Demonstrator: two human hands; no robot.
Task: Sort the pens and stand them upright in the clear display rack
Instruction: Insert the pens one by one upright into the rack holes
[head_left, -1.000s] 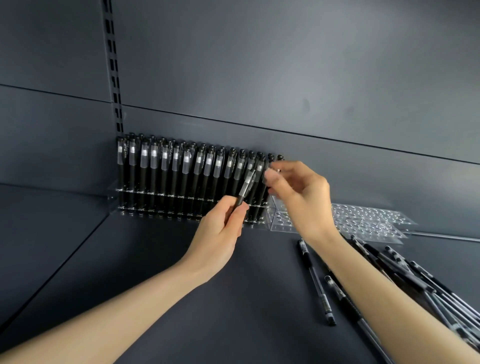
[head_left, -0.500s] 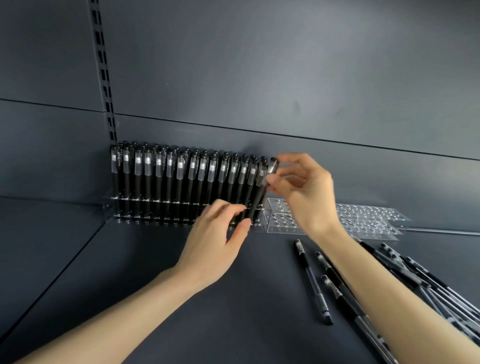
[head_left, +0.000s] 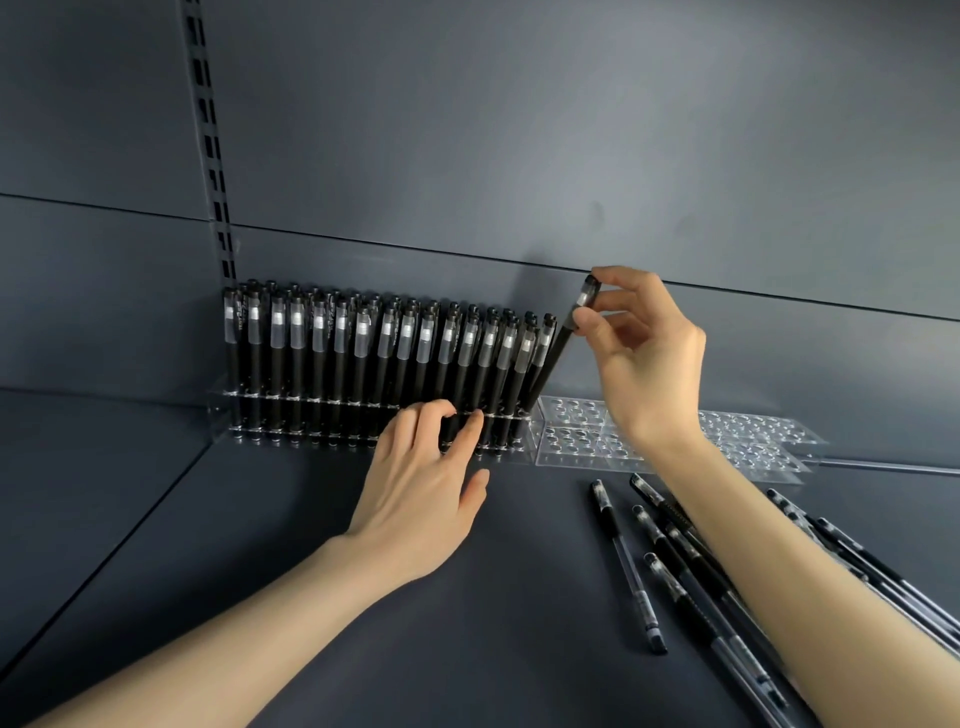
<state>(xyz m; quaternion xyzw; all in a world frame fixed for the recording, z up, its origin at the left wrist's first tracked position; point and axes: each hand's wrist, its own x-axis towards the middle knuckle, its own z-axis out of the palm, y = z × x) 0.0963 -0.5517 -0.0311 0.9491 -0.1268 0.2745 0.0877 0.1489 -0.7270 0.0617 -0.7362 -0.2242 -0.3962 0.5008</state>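
Observation:
A clear display rack (head_left: 218, 415) stands against the back wall, filled with several upright black pens (head_left: 363, 358) with frosted caps. My right hand (head_left: 644, 358) pinches the capped top of one black pen (head_left: 563, 338), which leans with its lower end at the rack's right end. My left hand (head_left: 426, 483) rests its fingertips against the rack's front near the right end and holds nothing. Several loose pens (head_left: 639, 587) lie on the shelf at the lower right, partly hidden by my right forearm.
An empty clear rack section (head_left: 582, 431) with round holes extends to the right along the wall, continuing behind my right wrist (head_left: 753, 431). A slotted metal upright (head_left: 210, 140) runs up the back wall at the left. The dark shelf floor (head_left: 208, 545) spreads in front.
My left hand let go of the pen and dropped to the rack's front. My right hand took the pen by its cap and lifted it up and to the right.

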